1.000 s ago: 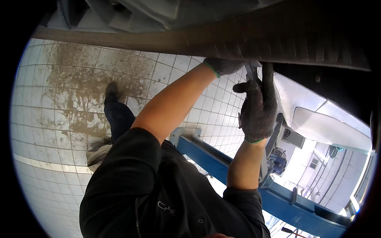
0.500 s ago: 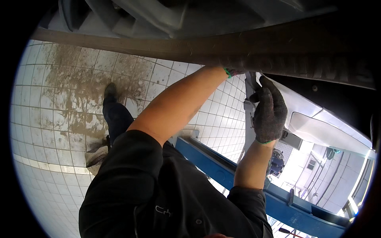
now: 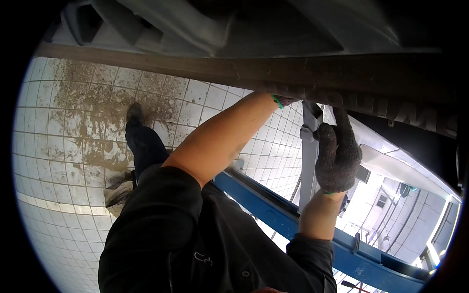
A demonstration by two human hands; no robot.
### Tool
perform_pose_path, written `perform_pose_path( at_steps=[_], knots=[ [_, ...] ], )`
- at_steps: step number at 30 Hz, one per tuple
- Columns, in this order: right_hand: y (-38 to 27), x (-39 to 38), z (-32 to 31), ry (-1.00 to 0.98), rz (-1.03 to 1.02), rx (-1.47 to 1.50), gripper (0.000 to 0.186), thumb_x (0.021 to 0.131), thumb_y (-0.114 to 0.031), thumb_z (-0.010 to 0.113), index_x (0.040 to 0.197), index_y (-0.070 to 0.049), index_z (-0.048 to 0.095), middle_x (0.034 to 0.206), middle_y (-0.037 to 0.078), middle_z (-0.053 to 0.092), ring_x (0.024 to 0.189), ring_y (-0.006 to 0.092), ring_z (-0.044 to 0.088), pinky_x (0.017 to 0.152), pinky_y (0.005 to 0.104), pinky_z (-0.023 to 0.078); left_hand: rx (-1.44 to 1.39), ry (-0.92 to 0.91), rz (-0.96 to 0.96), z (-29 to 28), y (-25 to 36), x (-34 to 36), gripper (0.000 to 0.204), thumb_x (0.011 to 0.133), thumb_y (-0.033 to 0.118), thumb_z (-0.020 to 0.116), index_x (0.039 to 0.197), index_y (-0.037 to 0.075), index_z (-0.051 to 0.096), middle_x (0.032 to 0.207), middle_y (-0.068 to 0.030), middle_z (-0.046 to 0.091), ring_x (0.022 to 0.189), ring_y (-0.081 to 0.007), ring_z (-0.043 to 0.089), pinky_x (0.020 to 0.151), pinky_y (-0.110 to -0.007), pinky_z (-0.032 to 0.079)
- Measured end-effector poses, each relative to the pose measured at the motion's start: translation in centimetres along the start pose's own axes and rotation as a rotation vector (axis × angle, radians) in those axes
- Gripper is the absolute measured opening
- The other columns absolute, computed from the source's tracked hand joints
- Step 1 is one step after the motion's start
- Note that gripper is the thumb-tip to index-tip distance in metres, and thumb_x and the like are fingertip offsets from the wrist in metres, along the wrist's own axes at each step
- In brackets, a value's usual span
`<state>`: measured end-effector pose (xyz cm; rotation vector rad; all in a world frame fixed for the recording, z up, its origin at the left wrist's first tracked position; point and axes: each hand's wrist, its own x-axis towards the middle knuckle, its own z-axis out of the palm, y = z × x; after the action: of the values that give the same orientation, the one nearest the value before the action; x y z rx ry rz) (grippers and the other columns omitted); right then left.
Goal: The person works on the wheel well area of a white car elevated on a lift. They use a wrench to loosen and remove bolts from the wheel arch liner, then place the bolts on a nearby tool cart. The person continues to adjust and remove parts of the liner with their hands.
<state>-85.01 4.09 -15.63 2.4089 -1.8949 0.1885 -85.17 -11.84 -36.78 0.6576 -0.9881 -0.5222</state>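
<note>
A large dark tyre (image 3: 205,68) on a grey spoked wheel (image 3: 273,24) spans the top of the view. My left hand (image 3: 286,101), in a dark knit glove with a green cuff edge, reaches up to the tyre's lower side; its fingers are hidden there. To its right, my right hand (image 3: 338,158) wears a dark knit glove too. A finger stretches up to the tyre's sidewall, with the thumb apart from it and nothing seen in the hand. Beside the thumb stands a grey metal arm (image 3: 309,156).
A blue lift beam (image 3: 264,200) runs diagonally below my arms. White vehicle bodywork (image 3: 386,158) lies at the right, behind the tyre. The tiled floor (image 3: 53,171) carries brown mud at the left, where a person's leg and shoe (image 3: 139,127) show.
My right hand has moved slightly down and right, its finger now straighter against the tyre. The tyre and wheel sit a little lower in view, and more sidewall lettering shows.
</note>
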Motion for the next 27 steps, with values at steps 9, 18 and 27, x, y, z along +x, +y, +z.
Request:
perform_pose_path(
  at_steps=[9,18,27],
  knots=[
    [0.3,1.9,-2.9,-0.227,-0.158,-0.329,0.054,0.102,-0.039,0.067,0.147,-0.011,0.060,0.082,0.013,0.078,0.071,0.0237,0.078,0.062,0.0348,0.060,0.029,0.039,0.029,-0.7,0.6,-1.2,0.026,0.103,0.030,0.058,0.118,0.010,0.067,0.117,-0.0091,0.065,0.105,-0.0253,0.063,0.087,-0.042,0.054],
    [-2.3,3.8,-6.1,-0.360,-0.257,-0.741,0.074,0.099,-0.045,0.069,0.157,-0.009,0.042,0.080,0.014,0.074,0.073,0.0271,0.076,0.068,0.0382,0.061,0.556,0.543,0.219,3.1,-0.2,0.5,0.031,0.101,0.036,0.060,0.119,0.011,0.068,0.114,-0.0110,0.067,0.106,-0.0287,0.065,0.085,-0.047,0.055],
    [-2.7,3.4,-6.1,-0.478,-0.174,-0.934,0.083,0.093,-0.036,0.073,0.161,-0.009,0.033,0.085,0.019,0.074,0.076,0.0360,0.074,0.072,0.0439,0.061,0.002,0.036,-0.031,2.3,1.9,-0.8,0.028,0.100,0.031,0.060,0.117,0.010,0.069,0.110,-0.0129,0.068,0.104,-0.0318,0.065,0.085,-0.048,0.056]
  ],
)
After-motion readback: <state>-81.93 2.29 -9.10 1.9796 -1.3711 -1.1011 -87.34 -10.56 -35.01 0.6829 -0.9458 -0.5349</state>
